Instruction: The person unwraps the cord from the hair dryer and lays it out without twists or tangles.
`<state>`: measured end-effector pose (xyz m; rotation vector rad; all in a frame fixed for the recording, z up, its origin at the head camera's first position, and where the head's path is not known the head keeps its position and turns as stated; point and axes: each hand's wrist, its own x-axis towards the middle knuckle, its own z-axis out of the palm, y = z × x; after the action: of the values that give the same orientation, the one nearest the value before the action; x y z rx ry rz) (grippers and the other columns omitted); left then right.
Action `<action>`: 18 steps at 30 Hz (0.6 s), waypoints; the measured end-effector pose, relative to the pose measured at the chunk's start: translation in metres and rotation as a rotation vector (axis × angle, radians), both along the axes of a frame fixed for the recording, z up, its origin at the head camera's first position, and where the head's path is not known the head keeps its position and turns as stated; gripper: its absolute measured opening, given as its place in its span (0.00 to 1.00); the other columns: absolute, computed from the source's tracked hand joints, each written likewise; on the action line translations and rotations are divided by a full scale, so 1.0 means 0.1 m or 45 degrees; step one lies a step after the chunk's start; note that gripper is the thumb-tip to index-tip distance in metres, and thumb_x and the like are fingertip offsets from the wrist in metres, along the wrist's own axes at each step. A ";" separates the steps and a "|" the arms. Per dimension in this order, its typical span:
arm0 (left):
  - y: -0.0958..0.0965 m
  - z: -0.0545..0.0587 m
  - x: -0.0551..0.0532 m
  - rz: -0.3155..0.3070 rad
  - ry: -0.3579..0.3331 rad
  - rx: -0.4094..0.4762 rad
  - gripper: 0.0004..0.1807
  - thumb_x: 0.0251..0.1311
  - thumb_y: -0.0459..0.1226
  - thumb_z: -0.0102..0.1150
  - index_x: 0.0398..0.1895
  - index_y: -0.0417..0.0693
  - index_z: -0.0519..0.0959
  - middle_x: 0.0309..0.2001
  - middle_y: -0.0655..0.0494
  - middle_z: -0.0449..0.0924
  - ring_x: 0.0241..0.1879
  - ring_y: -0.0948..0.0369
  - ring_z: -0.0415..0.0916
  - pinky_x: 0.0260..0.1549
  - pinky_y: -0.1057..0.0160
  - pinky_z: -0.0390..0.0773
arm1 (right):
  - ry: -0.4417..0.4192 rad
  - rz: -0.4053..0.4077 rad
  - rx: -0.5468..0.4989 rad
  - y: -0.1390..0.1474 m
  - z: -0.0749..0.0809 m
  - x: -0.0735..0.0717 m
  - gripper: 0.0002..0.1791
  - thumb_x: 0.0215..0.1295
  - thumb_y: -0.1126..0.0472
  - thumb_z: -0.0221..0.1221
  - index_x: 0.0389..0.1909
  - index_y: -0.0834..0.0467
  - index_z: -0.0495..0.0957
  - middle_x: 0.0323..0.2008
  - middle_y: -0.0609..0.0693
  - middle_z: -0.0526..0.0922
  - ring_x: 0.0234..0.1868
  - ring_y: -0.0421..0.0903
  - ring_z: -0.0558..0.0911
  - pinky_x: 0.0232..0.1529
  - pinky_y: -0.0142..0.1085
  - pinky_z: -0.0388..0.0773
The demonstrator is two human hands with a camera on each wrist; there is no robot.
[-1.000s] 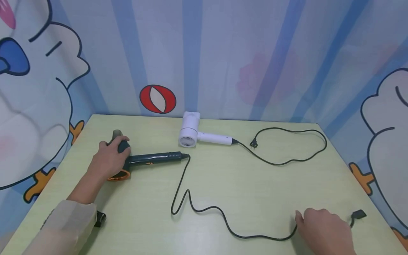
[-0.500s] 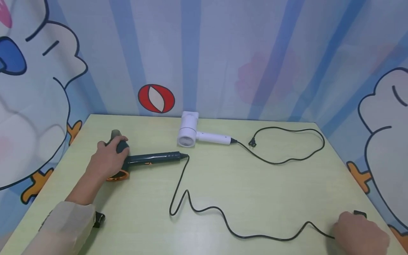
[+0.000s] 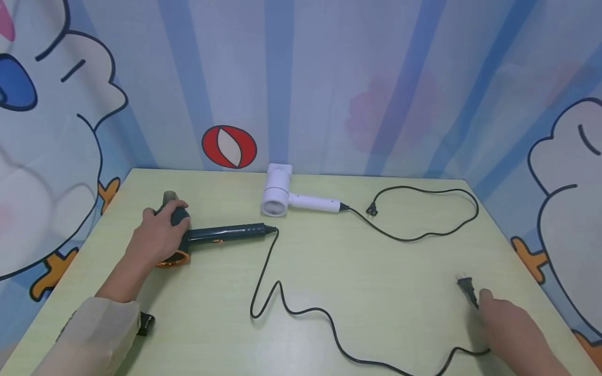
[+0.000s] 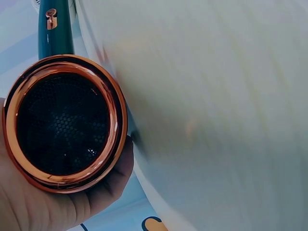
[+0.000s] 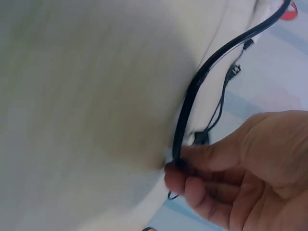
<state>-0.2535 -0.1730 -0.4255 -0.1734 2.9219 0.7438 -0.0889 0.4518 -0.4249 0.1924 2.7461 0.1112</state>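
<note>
A dark green hair dryer (image 3: 228, 233) with a copper-coloured rim (image 4: 120, 115) lies at the left of the table, its handle toward the middle. My left hand (image 3: 157, 232) grips its head from above; in the left wrist view the palm and fingers curl round the barrel behind the rim. From the handle a black cord (image 3: 329, 318) winds to the front right. There my right hand (image 3: 514, 329) pinches the cord close to its plug (image 3: 465, 284), thumb against curled fingers. The plug sticks out beyond the fingertips, prongs pointing away from me.
At the back middle lies a white hair dryer (image 3: 315, 203). Its black cord (image 3: 475, 209) loops over the back right, and its plug (image 3: 372, 209) rests inside the loop. A patterned curtain (image 3: 324, 83) stands behind the pale table (image 3: 376, 277).
My right hand slid rightward along the cord, then swung back left with the plug, which now points to the back. The cord's front stretch shifted toward me. My left hand stays put.
</note>
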 end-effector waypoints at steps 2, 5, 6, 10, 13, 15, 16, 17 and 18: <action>0.00 0.00 0.00 0.000 0.001 -0.001 0.29 0.76 0.53 0.40 0.75 0.56 0.58 0.62 0.19 0.52 0.39 0.34 0.72 0.26 0.53 0.76 | 0.011 0.124 0.004 -0.05 0.00 -0.08 0.08 0.67 0.72 0.58 0.43 0.71 0.72 0.26 0.51 0.78 0.26 0.45 0.76 0.28 0.42 0.76; 0.00 0.00 0.00 -0.001 0.005 -0.004 0.29 0.76 0.53 0.40 0.75 0.56 0.58 0.62 0.19 0.53 0.39 0.34 0.72 0.26 0.53 0.76 | 0.085 0.331 0.060 -0.14 -0.01 -0.20 0.08 0.64 0.72 0.62 0.43 0.66 0.76 0.30 0.52 0.79 0.29 0.45 0.79 0.30 0.42 0.79; 0.00 0.01 0.00 -0.002 0.007 -0.005 0.29 0.76 0.53 0.40 0.75 0.56 0.59 0.62 0.19 0.53 0.39 0.34 0.72 0.26 0.52 0.76 | 0.117 0.395 0.082 -0.18 -0.01 -0.23 0.08 0.64 0.71 0.63 0.43 0.65 0.77 0.31 0.52 0.80 0.30 0.46 0.80 0.31 0.42 0.79; 0.01 0.02 0.01 -0.014 0.013 -0.020 0.28 0.76 0.53 0.40 0.75 0.55 0.59 0.62 0.19 0.53 0.40 0.33 0.72 0.27 0.51 0.76 | 0.211 0.576 0.130 -0.33 0.01 -0.39 0.10 0.63 0.70 0.65 0.45 0.63 0.78 0.33 0.53 0.81 0.31 0.47 0.81 0.31 0.42 0.80; 0.01 0.03 0.01 -0.025 0.011 -0.033 0.28 0.76 0.53 0.40 0.75 0.55 0.59 0.62 0.19 0.53 0.40 0.34 0.72 0.27 0.51 0.76 | 0.267 0.705 0.107 -0.44 0.04 -0.52 0.10 0.64 0.70 0.64 0.44 0.61 0.77 0.30 0.50 0.80 0.27 0.43 0.78 0.27 0.40 0.76; 0.02 0.03 0.01 -0.036 0.011 -0.038 0.28 0.76 0.53 0.40 0.74 0.55 0.59 0.62 0.19 0.54 0.40 0.34 0.72 0.27 0.51 0.76 | 0.312 0.797 0.080 -0.50 0.05 -0.61 0.09 0.64 0.71 0.64 0.43 0.60 0.75 0.27 0.47 0.78 0.24 0.40 0.73 0.25 0.38 0.72; 0.02 0.03 0.01 -0.044 0.012 -0.040 0.28 0.76 0.53 0.41 0.74 0.55 0.59 0.62 0.19 0.54 0.40 0.34 0.72 0.27 0.51 0.76 | 0.326 0.831 0.066 -0.53 0.05 -0.65 0.09 0.64 0.71 0.63 0.43 0.60 0.75 0.27 0.46 0.77 0.23 0.40 0.72 0.25 0.38 0.71; 0.02 0.03 0.00 -0.052 0.013 -0.042 0.28 0.76 0.53 0.41 0.74 0.55 0.60 0.62 0.19 0.54 0.40 0.34 0.72 0.27 0.51 0.76 | 0.349 0.866 0.059 -0.55 0.05 -0.70 0.09 0.65 0.71 0.63 0.42 0.60 0.74 0.26 0.46 0.76 0.23 0.40 0.71 0.25 0.38 0.70; 0.02 0.02 0.00 -0.059 0.014 -0.044 0.28 0.76 0.53 0.41 0.74 0.55 0.60 0.62 0.19 0.54 0.41 0.34 0.72 0.28 0.50 0.76 | 0.374 0.901 0.052 -0.58 0.04 -0.75 0.10 0.64 0.72 0.63 0.43 0.60 0.74 0.27 0.46 0.76 0.23 0.40 0.72 0.25 0.38 0.71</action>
<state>-0.2536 -0.1707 -0.4233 -0.1052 2.9397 0.6904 -0.1637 0.3943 -0.4211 -0.8196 2.9650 0.3495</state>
